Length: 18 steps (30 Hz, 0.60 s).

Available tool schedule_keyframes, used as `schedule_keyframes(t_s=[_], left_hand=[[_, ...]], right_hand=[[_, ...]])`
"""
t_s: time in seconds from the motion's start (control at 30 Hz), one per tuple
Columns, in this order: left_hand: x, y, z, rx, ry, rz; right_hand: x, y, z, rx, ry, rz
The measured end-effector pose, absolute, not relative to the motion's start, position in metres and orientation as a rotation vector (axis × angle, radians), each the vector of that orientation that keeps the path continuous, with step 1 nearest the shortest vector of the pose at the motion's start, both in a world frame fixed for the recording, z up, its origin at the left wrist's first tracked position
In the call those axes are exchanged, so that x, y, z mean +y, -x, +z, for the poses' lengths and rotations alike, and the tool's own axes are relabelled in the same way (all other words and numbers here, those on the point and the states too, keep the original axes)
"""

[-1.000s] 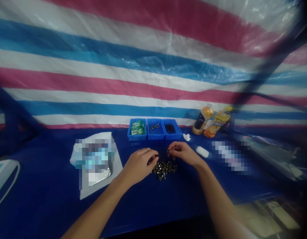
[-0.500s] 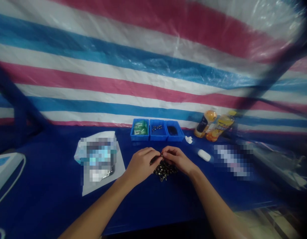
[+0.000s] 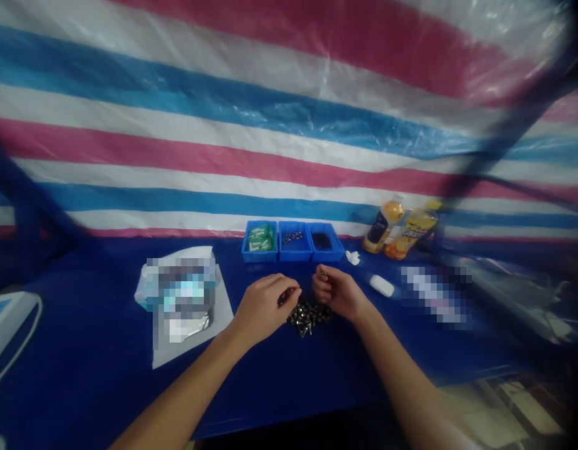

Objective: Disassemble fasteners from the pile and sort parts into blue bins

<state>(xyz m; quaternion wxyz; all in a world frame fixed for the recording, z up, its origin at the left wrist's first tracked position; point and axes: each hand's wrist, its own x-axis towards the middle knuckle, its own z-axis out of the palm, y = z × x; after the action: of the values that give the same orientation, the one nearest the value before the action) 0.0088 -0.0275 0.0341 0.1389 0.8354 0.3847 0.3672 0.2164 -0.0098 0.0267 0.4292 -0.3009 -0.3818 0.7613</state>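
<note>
A pile of small shiny metal parts [image 3: 308, 317], dark and brassy, lies on the blue table between my hands. My right hand [image 3: 338, 292] is closed at the pile's upper right, with a small metal part [image 3: 324, 275] showing between thumb and forefinger. At the left of the pile, my left hand [image 3: 269, 306] is curled, its thumb and fingertips together; whatever they hold is too small to make out. Beyond the hands stand three joined blue bins: one with green packets [image 3: 261, 238], a middle bin [image 3: 295, 255] with several small metal pieces, and one with dark contents [image 3: 322, 241].
Two orange drink bottles [image 3: 413, 232] stand at the back right, near a crumpled tissue [image 3: 352, 257] and a white rounded case [image 3: 381, 285]. A partly blurred-out package [image 3: 176, 256] rests on a white sheet [image 3: 164, 353] at left. A striped plastic sheet [image 3: 251, 150] hangs behind.
My hands were together over the pile. Now they are apart: the right hand has moved slightly right and turned, carrying the small metal part, while the left stays near the same place.
</note>
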Motion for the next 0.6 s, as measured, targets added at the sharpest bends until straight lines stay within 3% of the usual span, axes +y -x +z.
schedule_keyframes(t_s=[0.4,0.6], left_hand=[[-0.028,-0.009,0.038,1.109,-2.442,0.997],[-0.028,-0.010,0.036,1.083,-2.478,0.992]], right_hand=[[-0.001,-0.226,0.023,-0.773,0.779,1.914],[-0.001,-0.216,0.024,-0.878,0.893,1.676]])
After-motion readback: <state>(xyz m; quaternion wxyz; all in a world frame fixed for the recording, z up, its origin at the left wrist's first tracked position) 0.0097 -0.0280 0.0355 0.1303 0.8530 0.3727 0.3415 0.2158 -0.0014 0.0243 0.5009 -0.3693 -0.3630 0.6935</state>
